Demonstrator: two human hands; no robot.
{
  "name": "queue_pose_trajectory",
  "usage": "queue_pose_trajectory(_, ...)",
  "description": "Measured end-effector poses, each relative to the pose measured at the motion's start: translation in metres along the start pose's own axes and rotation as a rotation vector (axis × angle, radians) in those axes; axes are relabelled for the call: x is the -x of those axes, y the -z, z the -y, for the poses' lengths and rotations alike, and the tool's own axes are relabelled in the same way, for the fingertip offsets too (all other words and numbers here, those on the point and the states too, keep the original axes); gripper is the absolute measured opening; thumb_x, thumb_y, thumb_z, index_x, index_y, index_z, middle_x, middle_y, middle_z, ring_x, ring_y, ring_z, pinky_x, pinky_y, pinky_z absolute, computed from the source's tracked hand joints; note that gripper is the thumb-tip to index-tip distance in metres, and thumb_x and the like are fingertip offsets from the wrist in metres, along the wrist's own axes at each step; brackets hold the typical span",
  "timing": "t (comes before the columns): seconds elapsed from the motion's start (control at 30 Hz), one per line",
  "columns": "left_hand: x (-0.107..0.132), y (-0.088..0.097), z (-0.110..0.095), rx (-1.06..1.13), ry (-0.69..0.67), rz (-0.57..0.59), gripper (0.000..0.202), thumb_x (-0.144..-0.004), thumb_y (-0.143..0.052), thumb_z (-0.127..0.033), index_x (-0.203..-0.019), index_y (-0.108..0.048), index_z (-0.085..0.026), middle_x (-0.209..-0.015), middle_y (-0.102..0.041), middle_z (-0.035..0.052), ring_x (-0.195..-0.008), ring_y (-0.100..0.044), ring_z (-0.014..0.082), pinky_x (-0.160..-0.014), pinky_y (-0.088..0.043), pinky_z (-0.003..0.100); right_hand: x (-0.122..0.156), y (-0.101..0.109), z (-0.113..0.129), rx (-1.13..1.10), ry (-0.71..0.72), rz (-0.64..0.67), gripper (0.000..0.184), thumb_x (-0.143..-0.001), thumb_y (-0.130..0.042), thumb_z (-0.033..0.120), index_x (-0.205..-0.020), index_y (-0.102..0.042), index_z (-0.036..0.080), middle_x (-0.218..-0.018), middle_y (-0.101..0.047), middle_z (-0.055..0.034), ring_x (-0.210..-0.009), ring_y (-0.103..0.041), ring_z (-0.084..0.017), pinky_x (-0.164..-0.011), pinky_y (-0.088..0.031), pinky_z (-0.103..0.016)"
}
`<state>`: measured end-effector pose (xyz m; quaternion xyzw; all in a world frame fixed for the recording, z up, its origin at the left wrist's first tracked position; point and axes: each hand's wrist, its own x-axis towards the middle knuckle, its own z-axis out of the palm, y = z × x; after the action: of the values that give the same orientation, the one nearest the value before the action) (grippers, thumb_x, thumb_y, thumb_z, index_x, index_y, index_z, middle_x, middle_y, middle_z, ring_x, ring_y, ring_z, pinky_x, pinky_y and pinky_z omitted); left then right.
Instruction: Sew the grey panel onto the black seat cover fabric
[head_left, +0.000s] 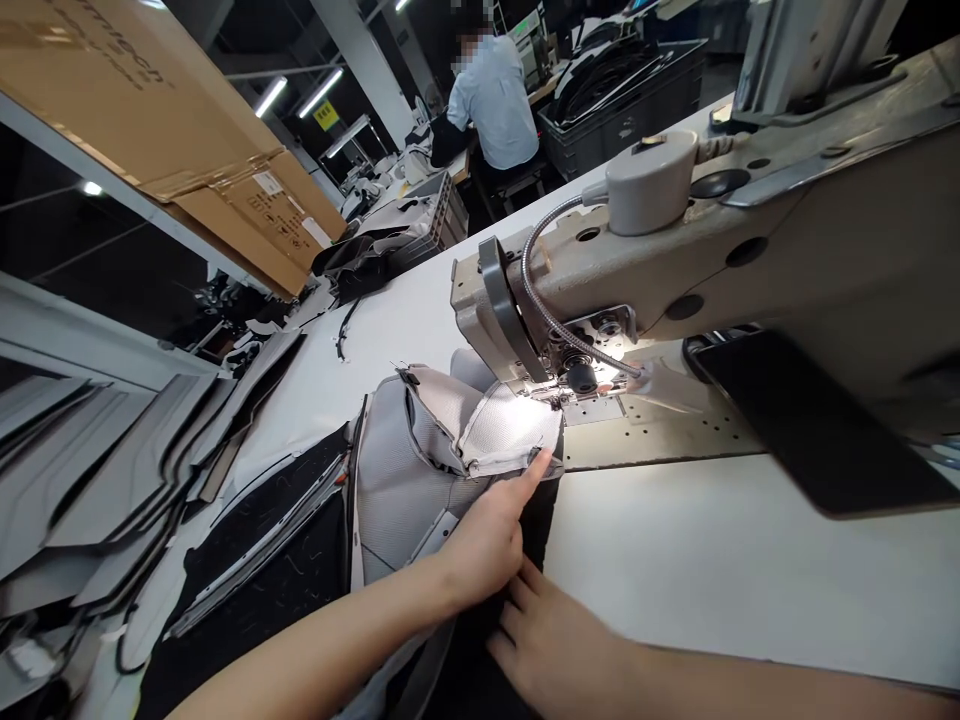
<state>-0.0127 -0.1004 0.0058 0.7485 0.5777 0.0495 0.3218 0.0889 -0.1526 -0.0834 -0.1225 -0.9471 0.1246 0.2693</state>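
A sewn cover of grey mesh fabric (390,450) with black panels (277,560) lies folded and bunched on the sewing table. Its lit edge reaches under the presser foot of the sewing machine (637,270). My left hand (487,540) is closed on the cover, with the index finger stretched out and pressing its edge just in front of the needle area. Below it, my right hand (555,630) has its fingers curled onto the black part of the cover, close against my left hand. What lies beneath both palms is hidden.
A black phone-like slab (825,420) lies at the machine's base. Stacked grey panels (112,460) stand at the left. Cardboard boxes (150,110) sit on a shelf above. A person (495,100) in a light shirt sits further back, beside a dark crate (622,110).
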Motion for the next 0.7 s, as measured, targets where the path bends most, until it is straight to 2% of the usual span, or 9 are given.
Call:
queue_pose_trajectory(0.1,-0.011,0.002,0.009,-0.083,-0.035,-0.05,0.083,-0.065,-0.03,0.007,-0.142,-0.033,-0.023,-0.126,-0.056,0.0049,-0.117,-0.051,0.0174,-0.103,-0.042,0.036,0.013,-0.001,0.007,0.089,0.02,-0.305,0.017,-0.086,-0.052,0.024,-0.099,-0.064,0.023,-0.092,-0.069,-0.0031,-0.091,-0.06,-0.025,-0.094,-0.038,-0.05)
queue_pose_trajectory(0.13,-0.012,0.001,0.011,-0.158,-0.03,-0.058,0.081,-0.066,-0.031,0.007,-0.142,-0.035,-0.022,-0.118,-0.061,0.0062,-0.111,-0.055,0.019,-0.098,-0.046,0.037,0.014,0.001,0.008,0.097,-0.001,-0.354,0.017,-0.085,-0.053,0.025,-0.097,-0.064,0.022,-0.09,-0.069,-0.0034,-0.089,-0.061,-0.024,-0.093,-0.039,-0.049)
queue_pose_trajectory(0.2,-0.011,-0.003,0.013,-0.332,-0.027,-0.072,0.076,-0.068,-0.034,0.004,-0.142,-0.033,-0.015,-0.104,-0.064,0.0101,-0.1,-0.06,0.0228,-0.089,-0.051,0.04,0.015,0.006,0.005,0.093,-0.097,-0.32,0.02,-0.082,-0.056,0.031,-0.095,-0.064,0.018,-0.092,-0.068,-0.0076,-0.092,-0.06,-0.026,-0.094,-0.04,-0.047)
queue_pose_trajectory(0.27,-0.007,-0.006,0.014,-0.465,-0.042,-0.095,0.067,-0.074,-0.039,-0.003,-0.14,-0.032,-0.008,-0.103,-0.063,0.0142,-0.096,-0.06,0.0252,-0.084,-0.052,0.041,0.016,0.014,0.0,0.131,-0.19,-0.265,0.029,-0.078,-0.059,0.035,-0.098,-0.065,0.015,-0.099,-0.067,-0.0133,-0.1,-0.058,-0.03,-0.097,-0.039,-0.047)
queue_pose_trajectory(0.33,-0.001,-0.007,0.015,-0.522,-0.045,-0.088,0.058,-0.082,-0.045,-0.014,-0.138,-0.034,-0.005,-0.103,-0.063,0.0154,-0.092,-0.061,0.0261,-0.08,-0.053,0.039,0.02,0.02,-0.004,0.197,-0.211,-0.273,0.026,-0.078,-0.059,0.03,-0.097,-0.066,0.014,-0.1,-0.067,-0.0147,-0.103,-0.057,-0.031,-0.098,-0.038,-0.047)
queue_pose_trajectory(0.4,0.006,-0.006,0.015,-0.555,-0.033,-0.032,0.052,-0.087,-0.047,-0.024,-0.135,-0.038,-0.008,-0.094,-0.065,0.0113,-0.083,-0.063,0.0249,-0.071,-0.055,0.037,0.027,0.025,-0.007,0.233,-0.17,-0.32,0.02,-0.079,-0.054,0.023,-0.093,-0.067,0.016,-0.097,-0.068,-0.0119,-0.101,-0.058,-0.03,-0.098,-0.039,-0.045)
queue_pose_trajectory(0.5,0.009,-0.004,0.011,-0.656,-0.02,0.002,0.042,-0.086,-0.047,-0.02,-0.128,-0.046,-0.015,-0.084,-0.064,0.0055,-0.077,-0.062,0.0228,-0.065,-0.054,0.035,0.035,0.03,-0.009,0.232,-0.156,-0.354,0.021,-0.081,-0.05,0.021,-0.094,-0.067,0.018,-0.102,-0.068,-0.0092,-0.103,-0.059,-0.027,-0.096,-0.041,-0.041)
queue_pose_trajectory(0.6,0.004,-0.004,0.001,-0.741,0.035,-0.118,0.026,-0.079,-0.055,-0.023,-0.105,-0.057,-0.017,-0.091,-0.059,0.0068,-0.087,-0.057,0.0255,-0.069,-0.053,0.038,0.035,0.032,-0.009,0.191,-0.19,-0.319,0.022,-0.08,-0.054,0.025,-0.097,-0.067,0.019,-0.104,-0.067,-0.0106,-0.106,-0.058,-0.027,-0.097,-0.042,-0.041)
queue_pose_trajectory(0.7,-0.002,-0.006,-0.007,-0.753,0.093,-0.18,0.016,-0.075,-0.06,-0.026,-0.088,-0.056,-0.017,-0.096,-0.055,0.0079,-0.089,-0.054,0.0265,-0.068,-0.052,0.039,0.034,0.031,-0.009,0.185,-0.217,-0.286,0.026,-0.076,-0.06,0.027,-0.099,-0.066,0.018,-0.106,-0.066,-0.014,-0.109,-0.056,-0.03,-0.098,-0.042,-0.044)
